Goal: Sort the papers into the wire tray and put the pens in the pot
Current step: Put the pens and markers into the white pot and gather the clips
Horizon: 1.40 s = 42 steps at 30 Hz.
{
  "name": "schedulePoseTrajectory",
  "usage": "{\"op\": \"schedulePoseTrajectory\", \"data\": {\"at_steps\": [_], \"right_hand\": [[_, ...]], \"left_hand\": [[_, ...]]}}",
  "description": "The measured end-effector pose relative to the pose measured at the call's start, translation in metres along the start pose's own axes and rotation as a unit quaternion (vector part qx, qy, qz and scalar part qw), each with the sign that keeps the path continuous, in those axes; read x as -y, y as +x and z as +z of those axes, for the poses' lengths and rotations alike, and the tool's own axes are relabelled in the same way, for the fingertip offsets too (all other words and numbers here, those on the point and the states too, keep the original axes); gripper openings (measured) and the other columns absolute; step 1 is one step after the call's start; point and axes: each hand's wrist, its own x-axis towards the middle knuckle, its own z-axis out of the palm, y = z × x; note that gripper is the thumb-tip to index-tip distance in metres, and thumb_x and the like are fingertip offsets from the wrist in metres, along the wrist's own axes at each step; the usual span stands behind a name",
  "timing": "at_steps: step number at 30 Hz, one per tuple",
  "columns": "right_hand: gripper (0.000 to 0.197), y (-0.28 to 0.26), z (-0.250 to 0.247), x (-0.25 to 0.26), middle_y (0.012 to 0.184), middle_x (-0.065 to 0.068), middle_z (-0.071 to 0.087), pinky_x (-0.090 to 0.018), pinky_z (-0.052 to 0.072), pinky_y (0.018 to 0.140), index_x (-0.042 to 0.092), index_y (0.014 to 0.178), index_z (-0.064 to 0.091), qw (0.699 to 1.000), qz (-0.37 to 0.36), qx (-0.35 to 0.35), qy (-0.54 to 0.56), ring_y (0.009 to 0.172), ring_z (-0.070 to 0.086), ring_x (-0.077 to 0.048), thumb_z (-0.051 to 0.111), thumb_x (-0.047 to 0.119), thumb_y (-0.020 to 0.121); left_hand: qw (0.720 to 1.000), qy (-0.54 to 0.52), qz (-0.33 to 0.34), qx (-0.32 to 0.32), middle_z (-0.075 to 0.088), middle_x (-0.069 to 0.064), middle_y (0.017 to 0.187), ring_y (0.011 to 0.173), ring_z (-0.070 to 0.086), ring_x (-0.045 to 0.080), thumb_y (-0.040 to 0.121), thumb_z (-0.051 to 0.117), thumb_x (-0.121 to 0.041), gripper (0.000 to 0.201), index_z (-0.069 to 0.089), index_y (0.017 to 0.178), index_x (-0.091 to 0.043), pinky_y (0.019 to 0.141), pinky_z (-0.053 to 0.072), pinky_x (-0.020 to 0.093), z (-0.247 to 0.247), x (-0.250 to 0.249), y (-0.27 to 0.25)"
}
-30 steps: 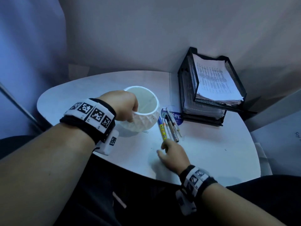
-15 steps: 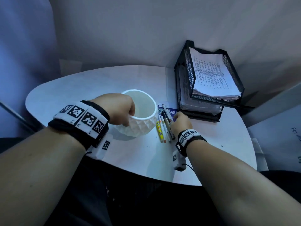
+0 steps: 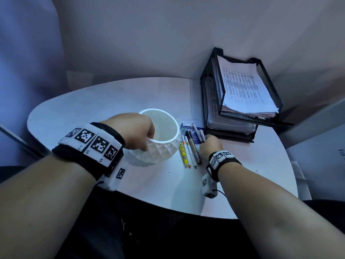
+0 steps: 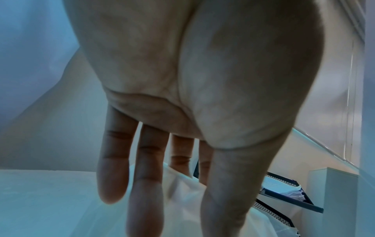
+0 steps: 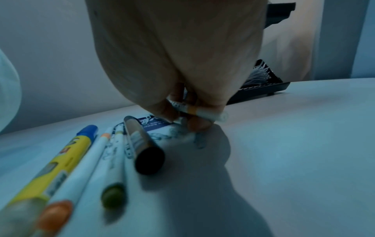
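Observation:
A white faceted pot (image 3: 164,148) stands mid-table, and my left hand (image 3: 144,140) grips its near-left rim, fingers down its outer wall (image 4: 182,200). To its right lie several pens side by side: a yellow one (image 3: 183,154), two white ones and a black-capped marker (image 3: 194,149). At their far end my right hand (image 3: 206,142) pinches a white pen with an orange band (image 5: 199,112) just off the table. The black wire tray (image 3: 211,94) at the back right holds stacks of printed papers (image 3: 244,90) on both levels.
A blue printed card (image 3: 187,128) lies under the pens' far ends, close to the tray's front corner. The round white table (image 3: 93,101) sits in a corner, with walls behind and to the right. My lap is below its near edge.
My right hand has moved from the near ends of the pens to their far ends and pinched one white pen. The left hand has kept its grip on the pot.

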Motion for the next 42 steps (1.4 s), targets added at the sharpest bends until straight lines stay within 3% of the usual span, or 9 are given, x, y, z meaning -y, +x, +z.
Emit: {"op": "schedulePoseTrajectory", "data": {"at_steps": [6, 9, 12, 16, 19, 27, 34, 38, 42], "right_hand": [[0.018, -0.005, -0.004, -0.012, 0.102, -0.013, 0.064, -0.034, 0.046, 0.074, 0.009, 0.116, 0.055, 1.0, 0.017, 0.011, 0.012, 0.098, 0.064, -0.034, 0.051, 0.01, 0.099], [0.019, -0.011, -0.018, -0.002, 0.097, -0.008, 0.062, -0.039, 0.054, 0.077, 0.009, 0.114, 0.057, 0.977, 0.022, 0.024, 0.211, 0.085, 0.061, -0.026, 0.044, 0.006, 0.1], [0.027, -0.037, -0.042, 0.034, 0.091, -0.006, 0.053, -0.033, 0.051, 0.067, 0.007, 0.116, 0.056, 0.869, 0.001, 0.047, 0.492, 0.072, 0.053, -0.016, 0.037, -0.005, 0.102], [0.028, -0.082, -0.074, 0.097, 0.085, -0.008, 0.051, -0.041, 0.05, 0.073, 0.008, 0.107, 0.051, 0.73, -0.064, 0.078, 0.676, 0.072, 0.057, -0.021, 0.034, -0.012, 0.099], [0.032, -0.104, -0.076, 0.131, 0.08, -0.01, 0.054, -0.044, 0.05, 0.074, 0.011, 0.103, 0.049, 0.684, -0.077, 0.102, 0.718, 0.074, 0.062, -0.027, 0.032, -0.014, 0.094], [0.03, -0.122, -0.042, 0.145, 0.084, -0.01, 0.068, -0.036, 0.051, 0.08, 0.011, 0.099, 0.055, 0.725, -0.132, 0.072, 0.672, 0.089, 0.064, -0.03, 0.04, -0.009, 0.083], [0.016, -0.124, -0.02, 0.117, 0.059, -0.002, 0.054, -0.029, 0.045, 0.055, 0.01, 0.077, 0.059, 0.76, -0.159, -0.03, 0.63, 0.053, 0.05, -0.016, 0.051, -0.004, 0.078], [0.009, -0.146, 0.018, 0.095, 0.053, -0.004, 0.048, -0.025, 0.04, 0.043, 0.009, 0.073, 0.054, 0.816, -0.192, 0.055, 0.542, 0.041, 0.043, -0.016, 0.051, 0.0, 0.075], [0.005, -0.166, 0.064, 0.072, 0.053, 0.0, 0.052, -0.032, 0.045, 0.052, 0.007, 0.071, 0.056, 0.855, -0.278, 0.216, 0.382, 0.045, 0.049, -0.017, 0.055, 0.009, 0.076]], "left_hand": [[1.0, 0.007, -0.002, 0.008, 0.06, -0.012, 0.09, 0.092, 0.06, 0.016, 0.083, 0.079, -0.033, 0.022, 0.07, 0.102, -0.038, 0.067, 0.043, 0.029, 0.002, -0.001, -0.005], [1.0, 0.008, -0.001, 0.011, 0.062, -0.011, 0.093, 0.093, 0.061, 0.017, 0.083, 0.08, -0.032, 0.022, 0.07, 0.102, -0.037, 0.069, 0.043, 0.03, 0.002, -0.002, -0.008], [1.0, 0.009, 0.002, 0.012, 0.063, -0.01, 0.095, 0.092, 0.061, 0.017, 0.083, 0.08, -0.032, 0.024, 0.072, 0.105, -0.036, 0.068, 0.043, 0.029, 0.002, -0.004, -0.009], [1.0, 0.009, 0.012, 0.012, 0.063, -0.01, 0.093, 0.092, 0.06, 0.017, 0.082, 0.08, -0.031, 0.024, 0.073, 0.105, -0.036, 0.067, 0.042, 0.029, 0.002, -0.009, -0.012], [1.0, 0.014, 0.021, 0.008, 0.061, -0.011, 0.09, 0.091, 0.06, 0.017, 0.082, 0.08, -0.033, 0.025, 0.074, 0.106, -0.035, 0.068, 0.043, 0.029, 0.004, -0.012, -0.015], [1.0, 0.013, 0.007, -0.017, 0.064, -0.008, 0.094, 0.091, 0.059, 0.019, 0.082, 0.082, -0.034, 0.029, 0.074, 0.11, -0.034, 0.07, 0.042, 0.029, 0.003, -0.004, -0.024], [0.999, 0.023, -0.033, -0.026, 0.069, -0.007, 0.103, 0.094, 0.06, 0.019, 0.08, 0.082, -0.031, 0.023, 0.073, 0.1, -0.035, 0.064, 0.041, 0.029, 0.004, 0.016, -0.036], [0.997, 0.028, -0.059, -0.029, 0.07, -0.007, 0.103, 0.095, 0.063, 0.021, 0.078, 0.082, -0.029, 0.019, 0.069, 0.091, -0.035, 0.069, 0.046, 0.03, 0.006, 0.026, -0.042], [0.995, 0.029, -0.089, -0.033, 0.073, -0.008, 0.108, 0.093, 0.063, 0.021, 0.077, 0.081, -0.027, 0.019, 0.074, 0.093, -0.033, 0.075, 0.052, 0.033, 0.01, 0.033, -0.049]]}}
